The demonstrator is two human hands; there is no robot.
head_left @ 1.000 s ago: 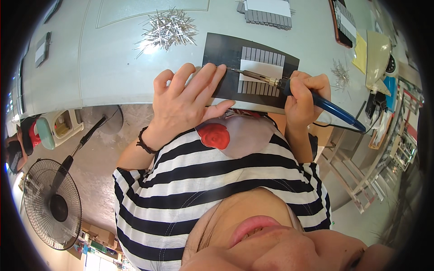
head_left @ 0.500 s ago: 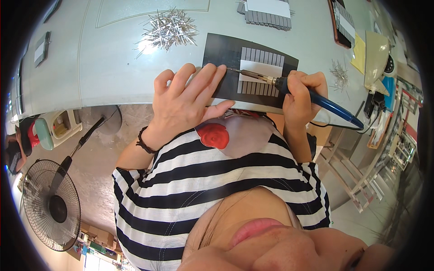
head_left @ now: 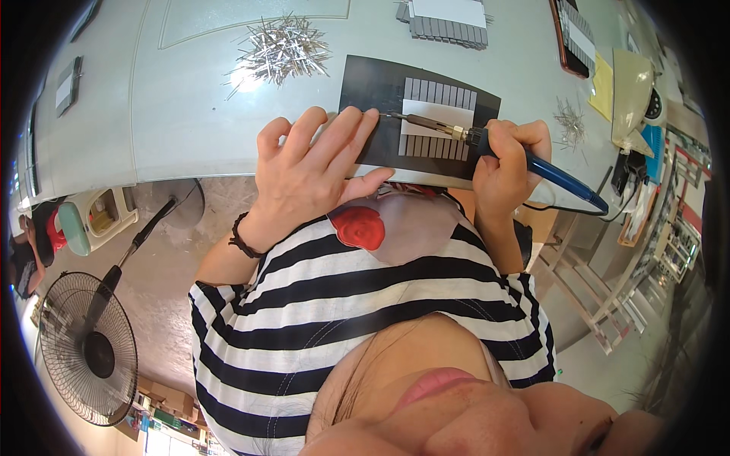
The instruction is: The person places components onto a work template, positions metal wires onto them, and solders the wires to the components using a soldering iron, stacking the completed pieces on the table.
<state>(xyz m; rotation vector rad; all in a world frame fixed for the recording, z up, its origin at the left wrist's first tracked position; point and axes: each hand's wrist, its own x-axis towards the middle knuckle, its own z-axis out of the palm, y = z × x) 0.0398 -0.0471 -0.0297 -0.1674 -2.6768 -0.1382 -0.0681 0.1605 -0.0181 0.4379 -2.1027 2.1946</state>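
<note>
In my right hand (head_left: 508, 156) is a blue-handled soldering iron (head_left: 559, 178), gripped like a pen. Its thin metal shaft slants left across a sheet of grey strips with a white band (head_left: 437, 144), and its tip ends beside my left index fingertip. Both lie over a black mat (head_left: 367, 83) near the table's front edge. My left hand (head_left: 312, 163) rests palm down at the mat's left side, index fingertip on the mat and thumb held apart. Whatever fine piece is under that fingertip is too small to make out.
A heap of thin metal pins (head_left: 283, 49) lies behind my left hand. Stacked grey strips (head_left: 449, 30) sit farther back, and a small pile of pins (head_left: 570, 121) is at the right. A black fan (head_left: 95, 353) stands on the floor at left.
</note>
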